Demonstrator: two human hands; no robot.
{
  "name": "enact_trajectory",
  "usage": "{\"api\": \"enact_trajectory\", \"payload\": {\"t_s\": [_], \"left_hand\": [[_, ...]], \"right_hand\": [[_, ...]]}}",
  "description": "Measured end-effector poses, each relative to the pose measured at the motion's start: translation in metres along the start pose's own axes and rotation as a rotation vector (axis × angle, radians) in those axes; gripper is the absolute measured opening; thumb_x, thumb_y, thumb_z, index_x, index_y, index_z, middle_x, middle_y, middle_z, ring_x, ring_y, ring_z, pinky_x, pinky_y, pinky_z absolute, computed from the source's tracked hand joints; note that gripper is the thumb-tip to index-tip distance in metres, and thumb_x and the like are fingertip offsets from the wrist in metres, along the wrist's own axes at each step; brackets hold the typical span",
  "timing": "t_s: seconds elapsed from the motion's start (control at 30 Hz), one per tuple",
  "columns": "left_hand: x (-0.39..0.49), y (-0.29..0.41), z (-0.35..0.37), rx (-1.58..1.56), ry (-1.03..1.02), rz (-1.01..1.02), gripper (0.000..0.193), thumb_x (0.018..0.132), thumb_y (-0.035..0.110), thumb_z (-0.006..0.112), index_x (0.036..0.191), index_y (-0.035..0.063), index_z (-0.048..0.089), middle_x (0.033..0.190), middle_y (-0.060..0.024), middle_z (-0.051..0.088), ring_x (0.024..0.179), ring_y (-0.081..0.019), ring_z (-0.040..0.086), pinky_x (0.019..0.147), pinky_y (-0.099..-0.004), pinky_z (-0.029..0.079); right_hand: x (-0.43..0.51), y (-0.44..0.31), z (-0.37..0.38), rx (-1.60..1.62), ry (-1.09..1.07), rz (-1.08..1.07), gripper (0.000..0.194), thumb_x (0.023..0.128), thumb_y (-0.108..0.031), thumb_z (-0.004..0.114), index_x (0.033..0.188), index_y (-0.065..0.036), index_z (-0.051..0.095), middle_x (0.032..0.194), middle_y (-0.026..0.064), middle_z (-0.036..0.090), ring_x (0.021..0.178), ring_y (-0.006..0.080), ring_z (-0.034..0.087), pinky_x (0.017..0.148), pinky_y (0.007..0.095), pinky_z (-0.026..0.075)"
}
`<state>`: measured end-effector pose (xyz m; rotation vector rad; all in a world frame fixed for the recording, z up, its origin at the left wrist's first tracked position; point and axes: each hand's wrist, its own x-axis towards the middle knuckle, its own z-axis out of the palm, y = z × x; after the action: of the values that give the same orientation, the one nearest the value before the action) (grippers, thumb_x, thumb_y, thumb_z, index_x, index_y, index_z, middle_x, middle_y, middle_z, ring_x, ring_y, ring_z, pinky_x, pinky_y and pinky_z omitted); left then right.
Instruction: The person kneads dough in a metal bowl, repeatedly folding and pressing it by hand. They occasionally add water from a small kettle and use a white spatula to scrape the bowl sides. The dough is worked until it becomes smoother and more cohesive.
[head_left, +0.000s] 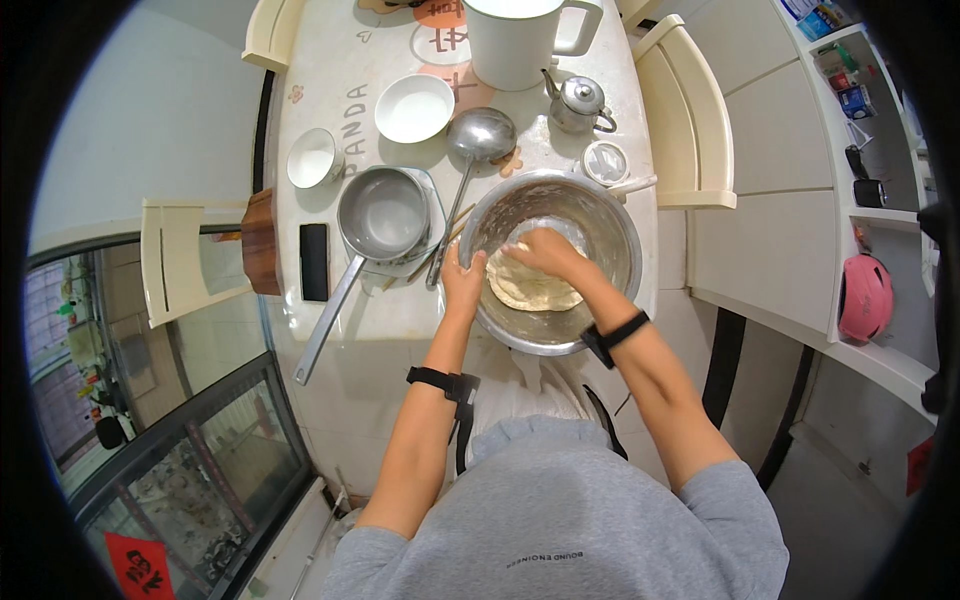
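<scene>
A large stainless steel mixing bowl (628, 247) stands at the table's near edge, tilted a little towards me. In it lies a flattened, pale lump of dough (536, 289), and dough residue smears the inner wall. My left hand (463, 277) grips the bowl's left rim, thumb on the inside and fingers outside. Inside the bowl, my right hand (551, 251) is curled over the far edge of the dough; its fingertips are partly blurred. A black strap circles each forearm.
Left of the bowl are a steel ladle (481, 135), chopsticks (420, 270), a long-handled saucepan (382, 214) overhanging the edge, and a phone (314, 262). Farther back stand white bowls (415, 109) (312, 159), a white pitcher (510, 45), a metal teapot (577, 105) and a glass jar (604, 163).
</scene>
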<state>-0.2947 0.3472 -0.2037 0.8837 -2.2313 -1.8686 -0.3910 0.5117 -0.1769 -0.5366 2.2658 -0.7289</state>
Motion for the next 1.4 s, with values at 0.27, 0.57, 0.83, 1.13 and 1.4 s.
{"api": "enact_trajectory", "payload": {"t_s": [0.27, 0.57, 0.83, 1.13, 1.4], "left_hand": [[0.003, 0.005, 0.000, 0.027, -0.024, 0.044, 0.039, 0.082, 0.009, 0.067, 0.117, -0.0043, 0.058, 0.109, -0.0188, 0.062, 0.098, -0.0298, 0.060, 0.090, -0.0360, 0.045], [-0.019, 0.069, 0.018, 0.192, -0.308, 0.331, 0.035, 0.092, 0.035, 0.056, 0.086, 0.0018, 0.065, 0.079, -0.0117, 0.065, 0.072, -0.0264, 0.061, 0.071, -0.0377, 0.048], [-0.035, 0.007, 0.066, 0.333, -0.692, -0.400, 0.080, 0.096, 0.065, 0.024, 0.049, 0.0068, 0.053, 0.043, -0.0065, 0.047, 0.039, -0.0175, 0.048, 0.045, -0.0319, 0.040], [-0.003, -0.008, 0.098, 0.399, -0.409, -0.186, 0.081, 0.097, 0.059, 0.030, 0.061, -0.0066, 0.062, 0.058, -0.0262, 0.057, 0.063, -0.0413, 0.060, 0.066, -0.0485, 0.047], [0.011, 0.039, 0.039, -0.542, -0.839, -0.876, 0.071, 0.090, 0.075, 0.027, 0.063, 0.0124, 0.047, 0.054, -0.0012, 0.048, 0.043, -0.0118, 0.041, 0.042, -0.0211, 0.031]], "right_hand": [[-0.134, 0.009, 0.009, -0.306, 0.239, -0.436, 0.037, 0.079, -0.017, 0.070, 0.116, -0.011, 0.065, 0.099, 0.0104, 0.054, 0.097, 0.0282, 0.052, 0.089, 0.0399, 0.042], [-0.091, 0.007, -0.016, 0.649, 0.522, 0.008, 0.040, 0.097, -0.036, 0.051, 0.089, -0.001, 0.069, 0.069, 0.0075, 0.056, 0.068, 0.0204, 0.057, 0.069, 0.0333, 0.046], [-0.061, 0.032, 0.053, 0.656, 0.262, 0.514, 0.074, 0.098, -0.055, 0.036, 0.054, 0.001, 0.058, 0.051, 0.0161, 0.055, 0.049, 0.0292, 0.056, 0.050, 0.0405, 0.043], [-0.007, 0.048, 0.051, 0.559, 0.368, 0.534, 0.073, 0.098, -0.053, 0.033, 0.068, 0.005, 0.065, 0.061, 0.0262, 0.059, 0.060, 0.0412, 0.061, 0.061, 0.0494, 0.048], [-0.064, 0.046, -0.024, 1.877, -0.210, 0.232, 0.069, 0.096, -0.066, 0.026, 0.058, -0.012, 0.047, 0.048, -0.0058, 0.028, 0.037, 0.0091, 0.025, 0.034, 0.0227, 0.020]]}}
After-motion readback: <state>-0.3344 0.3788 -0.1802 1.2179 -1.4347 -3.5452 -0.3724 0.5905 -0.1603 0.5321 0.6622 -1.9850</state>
